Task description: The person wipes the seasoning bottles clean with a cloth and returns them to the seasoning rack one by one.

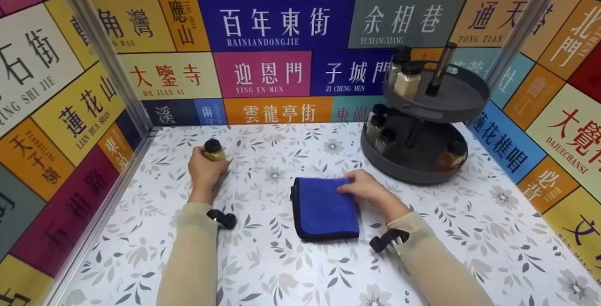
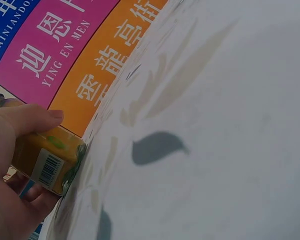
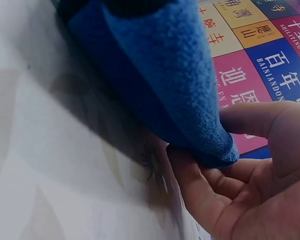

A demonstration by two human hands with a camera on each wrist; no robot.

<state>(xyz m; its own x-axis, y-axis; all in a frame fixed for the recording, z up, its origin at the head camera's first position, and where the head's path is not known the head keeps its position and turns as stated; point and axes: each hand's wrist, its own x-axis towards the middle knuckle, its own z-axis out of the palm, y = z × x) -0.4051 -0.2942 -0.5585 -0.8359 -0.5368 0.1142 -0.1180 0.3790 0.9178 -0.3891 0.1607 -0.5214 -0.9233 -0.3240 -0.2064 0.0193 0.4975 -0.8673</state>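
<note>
Head view, my left hand [image 1: 202, 170] curled round a black-capped bottle [image 1: 216, 154], my right hand [image 1: 368, 191] pinching the blue cloth [image 1: 325, 210] near its 1 o'clock corner, bottle at the cloth's 10 o'clock, grey two-tier rack [image 1: 408, 173] at the cloth's 2 o'clock, flowered tabletop [image 1: 263, 268] beneath.

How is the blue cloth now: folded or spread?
Folded: in the head view, the blue cloth is a pad, black-trimmed on left and lower edges, its upper edge a plain fold.
</note>
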